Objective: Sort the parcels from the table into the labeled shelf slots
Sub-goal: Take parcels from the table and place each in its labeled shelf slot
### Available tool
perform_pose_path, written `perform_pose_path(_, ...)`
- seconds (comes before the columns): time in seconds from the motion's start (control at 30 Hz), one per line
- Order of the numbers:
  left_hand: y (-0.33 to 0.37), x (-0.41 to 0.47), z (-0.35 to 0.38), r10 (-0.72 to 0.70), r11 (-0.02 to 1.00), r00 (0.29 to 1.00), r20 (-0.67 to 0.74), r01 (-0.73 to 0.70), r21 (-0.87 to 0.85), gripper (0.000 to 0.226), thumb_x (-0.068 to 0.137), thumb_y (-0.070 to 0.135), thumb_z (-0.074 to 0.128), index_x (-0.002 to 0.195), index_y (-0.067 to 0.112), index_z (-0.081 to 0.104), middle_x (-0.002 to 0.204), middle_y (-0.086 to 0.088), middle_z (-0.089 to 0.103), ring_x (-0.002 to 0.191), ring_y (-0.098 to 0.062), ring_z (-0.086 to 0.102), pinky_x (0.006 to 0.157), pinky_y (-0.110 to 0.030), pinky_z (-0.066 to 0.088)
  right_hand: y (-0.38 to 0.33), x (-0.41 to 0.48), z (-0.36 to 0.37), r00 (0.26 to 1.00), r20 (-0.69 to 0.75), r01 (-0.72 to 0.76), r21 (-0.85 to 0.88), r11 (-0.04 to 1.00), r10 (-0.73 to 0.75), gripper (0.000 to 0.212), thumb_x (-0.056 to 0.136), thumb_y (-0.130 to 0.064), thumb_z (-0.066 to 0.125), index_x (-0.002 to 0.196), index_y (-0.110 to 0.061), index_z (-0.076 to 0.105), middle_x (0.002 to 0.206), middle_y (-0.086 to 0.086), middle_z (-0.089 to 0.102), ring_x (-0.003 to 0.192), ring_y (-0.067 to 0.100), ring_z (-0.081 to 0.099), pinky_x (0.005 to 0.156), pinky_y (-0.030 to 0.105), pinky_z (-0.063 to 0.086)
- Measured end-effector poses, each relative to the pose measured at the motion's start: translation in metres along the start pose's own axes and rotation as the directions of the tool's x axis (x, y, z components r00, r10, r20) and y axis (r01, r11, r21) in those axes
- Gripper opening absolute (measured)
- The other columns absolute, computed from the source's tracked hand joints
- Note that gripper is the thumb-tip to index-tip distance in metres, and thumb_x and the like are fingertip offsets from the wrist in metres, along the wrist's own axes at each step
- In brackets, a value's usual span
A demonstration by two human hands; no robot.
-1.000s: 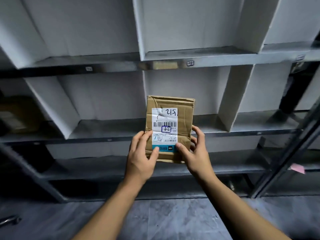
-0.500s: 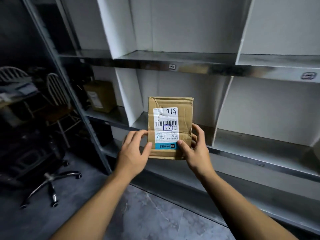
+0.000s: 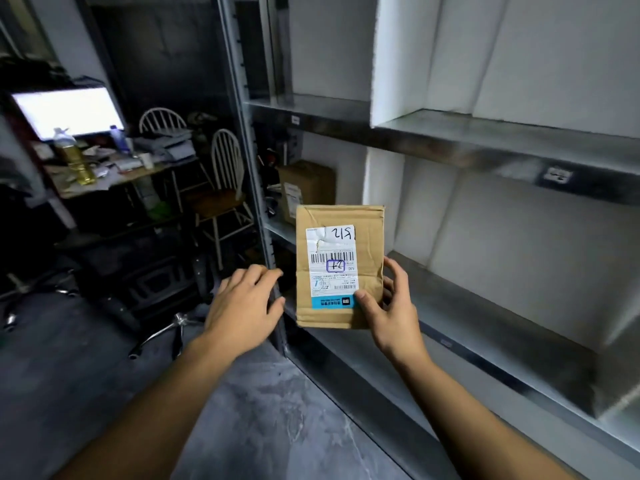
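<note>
- The parcel (image 3: 341,268), a flat brown cardboard pack, is held upright in the air in front of the shelf (image 3: 485,133), level with its middle row and in none of the slots.
- Its white label (image 3: 331,265) faces the camera, with a barcode, handwriting at the top, a figure boxed in blue pen and a blue strip along the bottom. I cannot read the figure for certain.
- The right hand (image 3: 391,306) grips the parcel at its lower right corner, thumb on the front at the end of the blue strip and fingers curled behind the right edge.
- The left hand (image 3: 242,306) holds nothing. Its fingers are relaxed and slightly bent, just beside the parcel's left edge but apart from it, in front of the shelf's metal post (image 3: 266,237).
- White dividers (image 3: 382,188) split the metal shelf boards into slots.
- The middle-row slot left of the divider holds a brown box (image 3: 308,188) with a white sticker, standing near the back and partly hidden by the parcel.
- A small tag (image 3: 557,175) sits on the board edge above the slot to the right; its text is too blurred to read.
- Left of the shelf stands a cluttered desk (image 3: 114,178) carrying a lit monitor (image 3: 69,112) and a bottle (image 3: 71,157) of yellow liquid.
- A white spindle chair (image 3: 225,188) stands beside the desk.
</note>
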State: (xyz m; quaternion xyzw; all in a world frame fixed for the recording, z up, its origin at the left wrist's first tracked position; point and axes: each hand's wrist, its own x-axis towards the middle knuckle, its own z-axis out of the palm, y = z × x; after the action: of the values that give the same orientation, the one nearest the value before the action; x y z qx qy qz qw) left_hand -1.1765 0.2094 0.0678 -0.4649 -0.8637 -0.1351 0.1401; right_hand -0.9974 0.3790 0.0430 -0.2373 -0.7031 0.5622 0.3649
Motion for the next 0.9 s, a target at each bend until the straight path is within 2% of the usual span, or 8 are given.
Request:
perform_pose_path(0.07, -0.025, 0.009, 0.005, -0.016, 1.0, 1.0, 0.006, 0.016, 0.015, 0.048, 0.09, 0.044, 0.051, 0.134, 0.027, 0.047, 0.125, 0.005, 0.051, 0.113, -0.021, 0.048, 0.096, -0.039, 0.039, 0.004, 0.016, 0.026, 1.0, 0.025, -0.004, 0.001, 1.0, 0.004, 0.064, 0.089, -0.033, 0.07, 0.119, -0.074, 0.032, 0.12, -0.036, 0.053, 0.115, -0.013, 0.053, 0.085, 0.01, 0.051)
perform_pose_path(0.13, -0.051, 0.023, 0.012, -0.032, 0.999, 0.999, 0.013, 0.031, 0.018, 0.048, 0.09, 0.044, 0.053, 0.134, 0.026, 0.047, 0.125, 0.004, 0.052, 0.112, -0.021, 0.049, 0.094, -0.039, 0.04, 0.01, 0.035, 0.053, 0.998, 0.051, -0.022, -0.007, 1.0, 0.023, 0.063, 0.089, -0.033, 0.07, 0.118, -0.075, 0.032, 0.118, -0.041, 0.052, 0.114, -0.016, 0.052, 0.084, 0.008, 0.05)
perform_pose_path(0.3, -0.125, 0.075, 0.033, 0.005, 1.0, 0.998, 0.064, -0.004, -0.004, 0.049, 0.091, 0.045, 0.05, 0.137, 0.027, 0.044, 0.13, 0.005, 0.049, 0.116, -0.021, 0.046, 0.096, -0.039, 0.038, 0.026, 0.087, 0.12, 0.999, -0.037, -0.032, -0.002, 0.999, 0.032, 0.06, 0.092, -0.024, 0.068, 0.129, -0.059, 0.037, 0.13, -0.021, 0.056, 0.12, -0.003, 0.055, 0.1, 0.029, 0.052)
perform_pose_path(0.4, -0.164, 0.108, 0.041, 0.055, 0.997, 0.993, 0.108, -0.05, -0.055, 0.049, 0.091, 0.044, 0.05, 0.137, 0.027, 0.044, 0.13, 0.005, 0.048, 0.115, -0.022, 0.045, 0.095, -0.04, 0.039, 0.03, 0.116, 0.156, 0.987, -0.148, -0.065, -0.02, 0.998, 0.061, 0.06, 0.092, -0.023, 0.067, 0.128, -0.06, 0.037, 0.127, -0.023, 0.057, 0.121, 0.0, 0.055, 0.102, 0.039, 0.051)
perform_pose_path(0.5, -0.194, 0.141, 0.05, 0.15, 0.987, 0.98, 0.128, -0.141, -0.079, 0.049, 0.09, 0.045, 0.049, 0.136, 0.029, 0.044, 0.13, 0.006, 0.048, 0.115, -0.021, 0.046, 0.094, -0.039, 0.04, 0.03, 0.14, 0.18, 0.961, -0.259, -0.108, -0.022, 0.994, 0.099, 0.062, 0.092, -0.026, 0.067, 0.118, -0.073, 0.035, 0.119, -0.03, 0.054, 0.118, 0.002, 0.057, 0.101, 0.043, 0.052)
perform_pose_path(0.63, -0.213, 0.183, 0.061, 0.247, 0.964, 0.959, 0.138, -0.229, -0.135, 0.047, 0.09, 0.044, 0.052, 0.134, 0.029, 0.046, 0.127, 0.006, 0.05, 0.113, -0.022, 0.047, 0.092, -0.04, 0.039, 0.039, 0.159, 0.194, 0.897, -0.42, -0.152, -0.002, 0.988, 0.137, 0.058, 0.093, -0.024, 0.067, 0.129, -0.058, 0.036, 0.119, -0.028, 0.053, 0.119, 0.01, 0.058, 0.1, 0.048, 0.052)
perform_pose_path(0.73, -0.212, 0.207, 0.071, 0.319, 0.94, 0.938, 0.139, -0.294, -0.173, 0.047, 0.09, 0.044, 0.052, 0.134, 0.029, 0.046, 0.128, 0.006, 0.05, 0.114, -0.021, 0.047, 0.093, -0.04, 0.039, 0.043, 0.171, 0.194, 0.851, -0.503, -0.177, -0.003, 0.984, 0.151, 0.059, 0.093, -0.024, 0.066, 0.136, -0.049, 0.035, 0.127, -0.017, 0.054, 0.124, 0.016, 0.057, 0.099, 0.048, 0.053)
perform_pose_path(0.9, -0.204, 0.243, 0.087, 0.423, 0.891, 0.895, 0.142, -0.383, -0.243, 0.047, 0.092, 0.044, 0.051, 0.135, 0.029, 0.043, 0.129, 0.007, 0.047, 0.116, -0.019, 0.045, 0.095, -0.037, 0.038, 0.057, 0.193, 0.181, 0.775, -0.614, -0.199, -0.014, 0.98, 0.149, 0.06, 0.094, -0.024, 0.065, 0.142, -0.043, 0.034, 0.135, -0.008, 0.052, 0.124, 0.019, 0.056, 0.096, 0.051, 0.054)
